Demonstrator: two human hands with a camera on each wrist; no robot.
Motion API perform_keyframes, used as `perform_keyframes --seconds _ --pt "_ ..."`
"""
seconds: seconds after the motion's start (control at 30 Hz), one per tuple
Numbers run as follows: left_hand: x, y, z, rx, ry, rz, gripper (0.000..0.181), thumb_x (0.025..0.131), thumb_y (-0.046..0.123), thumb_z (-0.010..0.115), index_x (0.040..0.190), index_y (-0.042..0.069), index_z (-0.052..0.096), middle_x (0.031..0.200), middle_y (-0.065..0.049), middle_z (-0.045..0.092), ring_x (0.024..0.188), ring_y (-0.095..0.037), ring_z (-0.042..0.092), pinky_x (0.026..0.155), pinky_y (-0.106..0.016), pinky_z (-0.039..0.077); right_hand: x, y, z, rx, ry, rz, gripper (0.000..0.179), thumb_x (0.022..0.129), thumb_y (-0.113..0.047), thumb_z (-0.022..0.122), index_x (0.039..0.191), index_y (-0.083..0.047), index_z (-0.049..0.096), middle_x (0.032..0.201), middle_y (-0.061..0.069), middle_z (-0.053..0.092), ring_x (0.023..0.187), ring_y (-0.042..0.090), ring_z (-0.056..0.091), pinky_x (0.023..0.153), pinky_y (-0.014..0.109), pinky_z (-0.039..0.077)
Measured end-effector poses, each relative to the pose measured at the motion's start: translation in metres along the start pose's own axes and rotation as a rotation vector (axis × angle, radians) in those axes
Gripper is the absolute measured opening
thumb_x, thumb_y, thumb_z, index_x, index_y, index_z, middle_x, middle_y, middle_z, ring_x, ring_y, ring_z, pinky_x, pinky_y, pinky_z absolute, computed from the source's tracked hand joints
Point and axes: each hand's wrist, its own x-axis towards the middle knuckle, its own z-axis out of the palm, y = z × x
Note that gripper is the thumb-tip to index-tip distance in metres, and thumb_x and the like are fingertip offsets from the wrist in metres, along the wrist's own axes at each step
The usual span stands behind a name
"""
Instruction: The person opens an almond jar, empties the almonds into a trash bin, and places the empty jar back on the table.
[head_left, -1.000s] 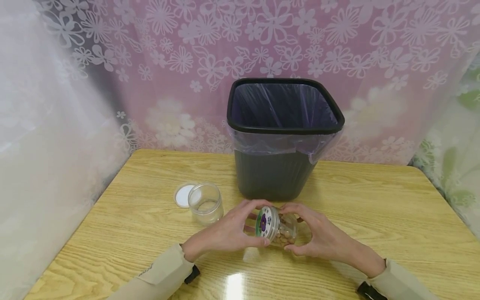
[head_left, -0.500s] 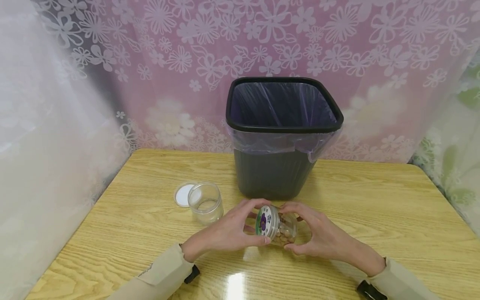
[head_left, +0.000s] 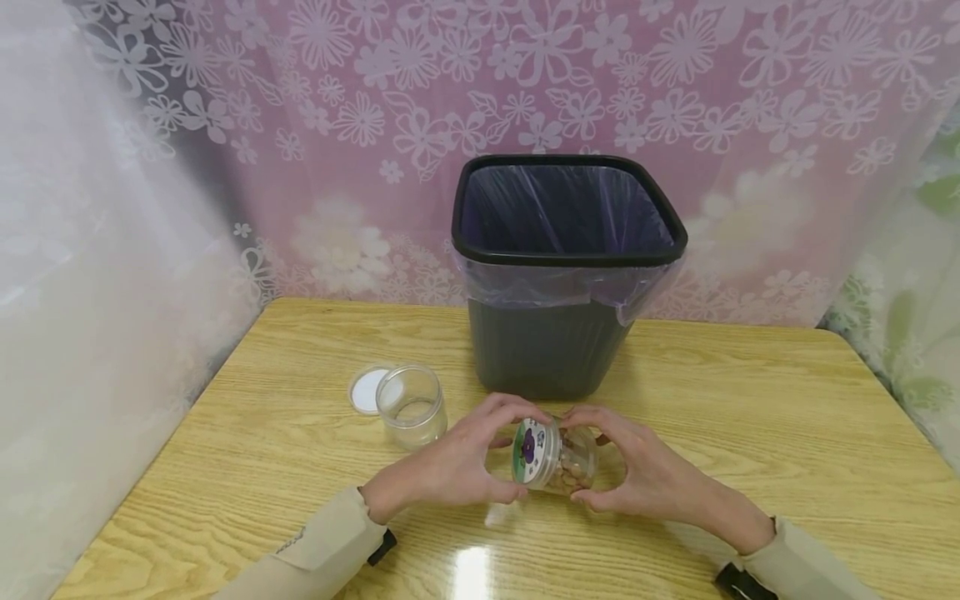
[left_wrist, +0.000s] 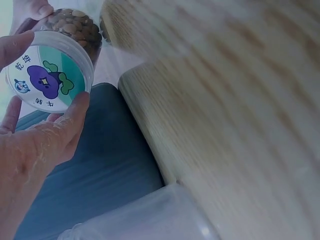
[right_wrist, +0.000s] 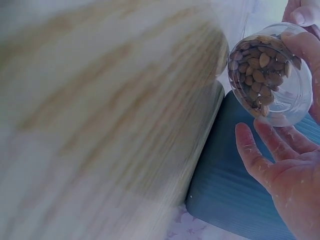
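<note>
A clear jar of almonds (head_left: 576, 468) lies tilted between my hands, its lid facing left. The round lid (left_wrist: 49, 79) is white and green with a purple cartoon figure. My left hand (head_left: 468, 458) holds this lid by its rim, fingers at the top and thumb near the lower edge. My right hand (head_left: 647, 467) grips the jar's body near the base, fingers above and thumb below. Through the base, the right wrist view shows the almonds (right_wrist: 257, 70) heaped to one side. Beside my left wrist stands an open clear jar (head_left: 412, 412).
A loose lid (head_left: 367, 390) with a white inside lies behind the open jar. A dark bin (head_left: 543, 350) with a purple liner stands on the wooden table (head_left: 750, 417) just beyond my hands. A flowered pink curtain (head_left: 360, 167) hangs behind.
My left fingers have shifted along the lid's rim, and the thumb has slid back toward its left edge. The lid's picture is turned slightly. My right hand keeps its grip on the jar.
</note>
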Motion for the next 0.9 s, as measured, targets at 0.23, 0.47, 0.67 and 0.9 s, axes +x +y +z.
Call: perform_keyframes --seconds 0.23,0.47,0.67,0.9 --pt "0.0014 -0.0033 0.0024 -0.060 0.010 0.006 0.081 0.080 0.003 0.083 0.145 0.034 0.047 0.145 0.003 0.041 0.138 -0.020 0.048 0.107 -0.029 0.051 0.0000 -0.0017 -0.0006 0.014 -0.018 0.018 0.080 0.074 -0.023 0.093 0.142 -0.017 0.051 0.132 0.001 0.062 0.114 0.016 0.063 0.082 0.031 0.060" --pt "0.0020 -0.0042 0.0025 -0.141 0.002 -0.056 0.079 0.083 0.008 0.083 0.146 0.038 0.046 0.142 0.002 0.043 0.133 -0.024 0.051 0.103 -0.026 0.053 -0.0005 -0.0015 -0.0001 0.016 -0.016 0.026 0.081 0.074 -0.023 0.093 0.142 -0.017 0.052 0.132 0.000 0.062 0.115 0.016 0.064 0.082 0.031 0.060" --pt "0.0019 -0.0054 0.0020 -0.168 0.005 -0.092 0.077 0.084 0.014 0.084 0.146 0.040 0.045 0.145 0.000 0.043 0.136 -0.028 0.053 0.101 -0.028 0.055 -0.0001 -0.0017 0.0004 0.014 -0.017 0.026 0.080 0.074 -0.022 0.093 0.142 -0.017 0.052 0.131 0.001 0.063 0.114 0.016 0.064 0.082 0.031 0.060" --pt "0.0013 -0.0041 0.0016 -0.162 0.000 -0.109 0.075 0.087 0.024 0.082 0.150 0.034 0.043 0.149 -0.001 0.044 0.133 -0.029 0.054 0.098 -0.026 0.056 0.0004 -0.0024 0.0001 0.012 -0.022 0.032 0.080 0.073 -0.021 0.094 0.141 -0.016 0.052 0.131 0.002 0.063 0.114 0.017 0.064 0.081 0.031 0.060"
